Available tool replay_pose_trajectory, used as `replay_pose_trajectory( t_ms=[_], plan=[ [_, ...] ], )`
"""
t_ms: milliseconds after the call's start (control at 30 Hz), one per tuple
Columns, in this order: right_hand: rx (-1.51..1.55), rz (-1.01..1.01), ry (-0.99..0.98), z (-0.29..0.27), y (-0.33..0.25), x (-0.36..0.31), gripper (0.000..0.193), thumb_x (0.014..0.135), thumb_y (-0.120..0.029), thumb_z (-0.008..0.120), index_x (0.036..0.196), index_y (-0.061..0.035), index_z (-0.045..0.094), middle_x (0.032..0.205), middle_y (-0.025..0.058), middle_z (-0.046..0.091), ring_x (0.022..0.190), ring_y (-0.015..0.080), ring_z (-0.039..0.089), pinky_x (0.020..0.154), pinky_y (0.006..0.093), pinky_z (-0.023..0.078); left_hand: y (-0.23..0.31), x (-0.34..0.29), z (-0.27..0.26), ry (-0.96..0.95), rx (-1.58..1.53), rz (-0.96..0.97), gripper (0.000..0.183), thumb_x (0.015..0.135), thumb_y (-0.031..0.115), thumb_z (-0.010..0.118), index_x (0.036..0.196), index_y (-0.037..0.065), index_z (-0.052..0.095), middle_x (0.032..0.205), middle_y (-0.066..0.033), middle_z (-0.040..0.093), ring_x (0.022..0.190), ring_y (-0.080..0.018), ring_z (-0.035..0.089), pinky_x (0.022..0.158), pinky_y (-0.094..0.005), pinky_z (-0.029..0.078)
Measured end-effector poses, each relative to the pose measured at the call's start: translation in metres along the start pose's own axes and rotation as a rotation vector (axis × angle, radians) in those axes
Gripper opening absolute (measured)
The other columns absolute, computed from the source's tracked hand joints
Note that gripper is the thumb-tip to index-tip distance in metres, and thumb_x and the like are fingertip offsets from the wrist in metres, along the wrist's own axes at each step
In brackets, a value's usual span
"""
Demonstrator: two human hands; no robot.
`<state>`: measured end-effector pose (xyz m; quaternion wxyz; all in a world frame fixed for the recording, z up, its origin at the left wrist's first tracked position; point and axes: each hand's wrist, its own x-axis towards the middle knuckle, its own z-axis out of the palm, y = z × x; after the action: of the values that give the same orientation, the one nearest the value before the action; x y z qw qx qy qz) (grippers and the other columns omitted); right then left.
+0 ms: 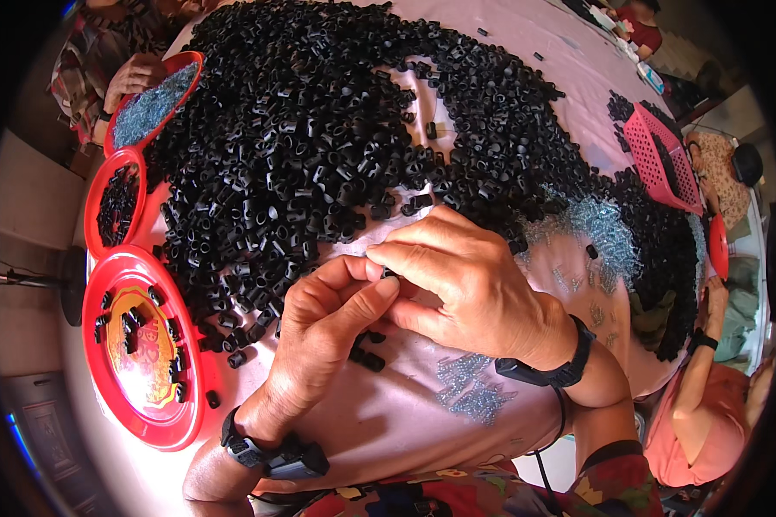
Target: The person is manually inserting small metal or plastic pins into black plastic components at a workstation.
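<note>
My left hand (323, 323) and my right hand (470, 280) meet at the centre, above the near edge of a large heap of small hollow black plastic pieces (302, 155). Between my left thumb and fingers is a small black plastic piece (389, 274), mostly hidden by the fingertips. My right thumb and fingers are pinched together against it; what lies in their tips is hidden. Several loose black pieces (369, 358) lie on the pink cloth below my hands. A small pile of translucent bluish pieces (476, 392) is beside my right wrist.
At left stand a red plate (103, 392) with several black pieces, a red bowl (93, 202) of dark parts and a red bowl (197, 65) of bluish pieces, near another person's hand (134, 79). Right are more bluish pieces (602, 233), a pink basket (642, 142) and co-workers.
</note>
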<state>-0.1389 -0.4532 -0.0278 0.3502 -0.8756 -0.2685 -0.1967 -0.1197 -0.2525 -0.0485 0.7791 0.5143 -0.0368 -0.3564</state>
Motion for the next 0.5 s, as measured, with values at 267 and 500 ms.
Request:
replay_pose_trajectory(
  t_ms=[267, 500],
  plan=[
    [-0.121, -0.062, -0.047, -0.0049, 0.0024, -0.0009, 0.041, 0.074, -0.012, 0.082, 0.111, 0.001, 0.068, 0.103, 0.0113, 0.069, 0.093, 0.0292, 0.067, 0.081, 0.0382, 0.058, 0.0007, -0.0014, -0.004, -0.025, -0.033, -0.06, 0.034, 0.109, 0.029, 0.058, 0.123, 0.0, 0.069, 0.1, -0.006, 0.074, 0.088, -0.0099, 0.07, 0.081, -0.0272, 0.059],
    [-0.152, -0.119, -0.105, -0.0055, 0.0022, -0.0022, 0.042, 0.076, -0.013, 0.081, 0.112, 0.0021, 0.065, 0.105, 0.0124, 0.066, 0.096, 0.0296, 0.065, 0.081, 0.0388, 0.057, 0.001, -0.0032, -0.0038, -0.028, 0.018, -0.086, 0.034, 0.109, 0.029, 0.058, 0.117, -0.001, 0.072, 0.095, -0.0062, 0.075, 0.083, -0.0112, 0.071, 0.078, -0.0281, 0.061]
  ],
)
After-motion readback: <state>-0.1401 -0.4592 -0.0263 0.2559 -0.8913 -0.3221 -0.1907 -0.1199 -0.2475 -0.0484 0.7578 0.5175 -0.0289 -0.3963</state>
